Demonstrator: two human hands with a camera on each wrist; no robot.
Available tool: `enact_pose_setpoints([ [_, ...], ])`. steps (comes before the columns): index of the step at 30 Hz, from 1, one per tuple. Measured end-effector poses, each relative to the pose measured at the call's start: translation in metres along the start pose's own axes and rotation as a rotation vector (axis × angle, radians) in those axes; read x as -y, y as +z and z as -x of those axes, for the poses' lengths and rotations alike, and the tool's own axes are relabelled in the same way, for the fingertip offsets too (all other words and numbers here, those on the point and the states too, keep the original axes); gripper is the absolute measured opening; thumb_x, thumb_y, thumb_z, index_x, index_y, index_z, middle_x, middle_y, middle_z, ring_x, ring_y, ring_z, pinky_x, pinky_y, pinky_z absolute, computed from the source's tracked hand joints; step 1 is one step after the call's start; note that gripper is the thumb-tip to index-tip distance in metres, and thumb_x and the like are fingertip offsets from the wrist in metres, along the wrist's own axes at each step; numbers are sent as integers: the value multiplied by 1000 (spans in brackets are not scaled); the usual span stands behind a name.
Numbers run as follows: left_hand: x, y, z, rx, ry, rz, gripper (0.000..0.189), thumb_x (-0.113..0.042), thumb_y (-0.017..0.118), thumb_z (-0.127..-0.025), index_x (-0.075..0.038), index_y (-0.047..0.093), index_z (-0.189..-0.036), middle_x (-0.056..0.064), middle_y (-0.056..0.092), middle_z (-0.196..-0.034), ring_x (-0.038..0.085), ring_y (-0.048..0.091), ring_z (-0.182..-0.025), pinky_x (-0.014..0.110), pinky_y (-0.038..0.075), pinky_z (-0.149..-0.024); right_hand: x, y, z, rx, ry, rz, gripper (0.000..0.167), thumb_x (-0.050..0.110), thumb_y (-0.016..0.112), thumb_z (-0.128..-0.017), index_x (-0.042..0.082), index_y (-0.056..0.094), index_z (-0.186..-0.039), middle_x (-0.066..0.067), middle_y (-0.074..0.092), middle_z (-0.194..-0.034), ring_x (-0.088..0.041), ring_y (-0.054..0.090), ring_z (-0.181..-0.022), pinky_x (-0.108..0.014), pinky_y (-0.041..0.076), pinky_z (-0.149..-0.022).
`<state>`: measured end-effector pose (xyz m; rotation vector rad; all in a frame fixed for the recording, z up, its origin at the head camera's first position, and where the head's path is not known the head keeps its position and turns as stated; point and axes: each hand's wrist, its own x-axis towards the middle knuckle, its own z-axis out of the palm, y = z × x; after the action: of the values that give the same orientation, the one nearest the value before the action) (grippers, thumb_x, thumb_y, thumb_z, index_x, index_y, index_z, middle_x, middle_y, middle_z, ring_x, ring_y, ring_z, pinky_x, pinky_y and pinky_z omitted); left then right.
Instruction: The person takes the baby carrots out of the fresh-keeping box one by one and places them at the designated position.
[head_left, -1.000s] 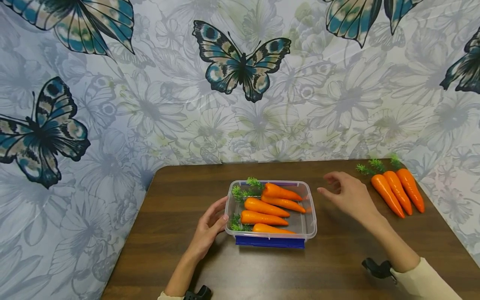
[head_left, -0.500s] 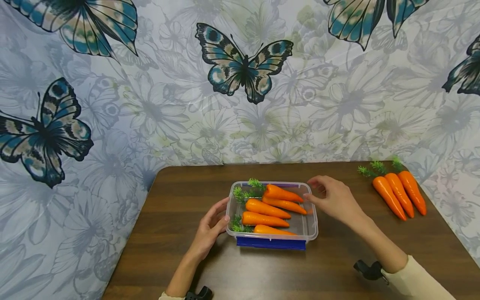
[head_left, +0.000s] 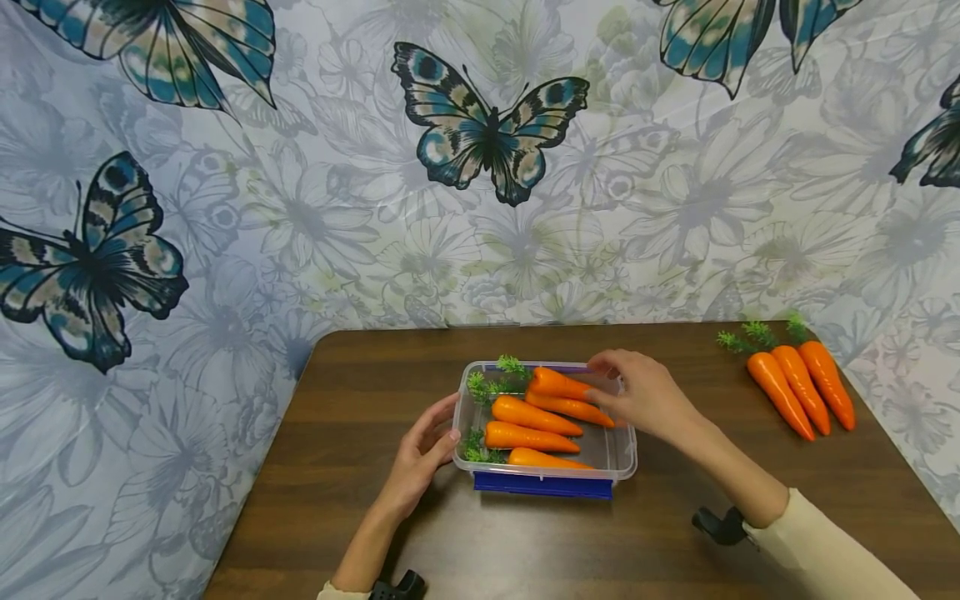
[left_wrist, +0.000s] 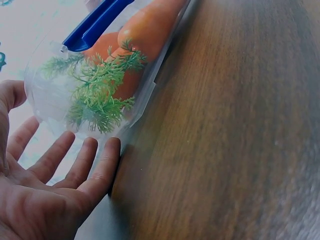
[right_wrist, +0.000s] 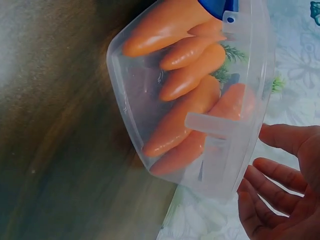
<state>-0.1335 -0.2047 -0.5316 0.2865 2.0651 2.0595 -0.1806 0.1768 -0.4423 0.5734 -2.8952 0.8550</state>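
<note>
A clear plastic container (head_left: 602, 448) with a blue latch (head_left: 543, 486) stands on the table, holding several orange carrots (head_left: 534, 414) with green tops. My left hand (head_left: 414, 458) rests against its left end; in the left wrist view the straight fingers (left_wrist: 102, 167) touch the wall, the thumb at the rim. Over the right end reaches my right hand (head_left: 647, 395), thumb and fingers apart, near the tip of the rearmost carrot (head_left: 557, 382). In the right wrist view nothing shows between those fingers (right_wrist: 275, 197). Whether they touch the carrot or rim is unclear.
Three more carrots (head_left: 799, 387) lie side by side at the back right of the brown wooden table (head_left: 360, 392). Behind the table's far edge hangs a cloth (head_left: 315, 208) printed with flowers and butterflies.
My right hand has moved left, from beside the container to over its right end. The left hand has stayed at the left end. The carrots have not moved.
</note>
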Motion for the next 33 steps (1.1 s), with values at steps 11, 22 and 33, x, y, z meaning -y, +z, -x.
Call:
enact_pose_setpoints([
  [11, -1, 1, 0, -6, -4, -7, 56, -19, 61, -111, -27, 44, -164, 17, 47, -166, 49, 53, -146, 43, 63, -104, 10, 5, -18, 75, -12, -18, 41, 29, 86, -92, 10, 73, -126, -11, 79, -121, -30, 74, -108, -52, 61, -92],
  [22, -1, 0, 0, -9, -7, -19, 56, -19, 61, -111, -27, 44, -164, 17, 47, -165, 49, 54, -145, 47, 62, -104, 20, 12, -31, 160, -31, -6, 45, 29, 85, -94, 8, 72, -131, -12, 79, -126, -32, 76, -114, -54, 62, -98],
  [33, 0, -1, 0, -2, -2, -14, 56, -20, 60, -111, -27, 44, -164, 17, 47, -166, 49, 53, -146, 51, 61, -106, 32, 25, -35, 189, -47, 83, 47, 26, 87, -90, 10, 72, -131, -7, 78, -117, -26, 74, -102, -52, 62, -90],
])
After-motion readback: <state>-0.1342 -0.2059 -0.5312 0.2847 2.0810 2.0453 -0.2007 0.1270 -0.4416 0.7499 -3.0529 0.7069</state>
